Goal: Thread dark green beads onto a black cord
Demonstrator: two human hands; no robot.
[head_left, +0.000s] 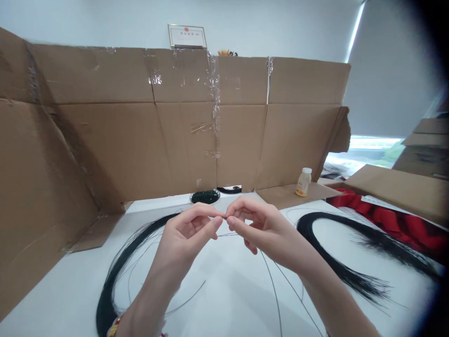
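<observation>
My left hand [191, 231] and my right hand [261, 227] meet above the white table, thumb and forefinger pinched in each. Between the fingertips shows a tiny dark reddish bit of a thin strand [225, 217], mostly covered by the fingers. Long thin dark wires [274, 285] run down from below my right hand towards the near edge. Left of my left arm curves a thick bundle of black wires [108, 281]. A second black bundle [319, 243] lies bent in a loop to the right of my right forearm. Just beyond the hands sits a dish of small dark green pieces [205, 196].
Cardboard panels [182, 140] wall off the back and left of the white table [224, 299]. A white-capped bottle [303, 182] stands on a cardboard flap at the back right. An open carton [403, 192] with red material [389, 220] is at the far right. A small dark curved item [229, 190] lies beside the dish.
</observation>
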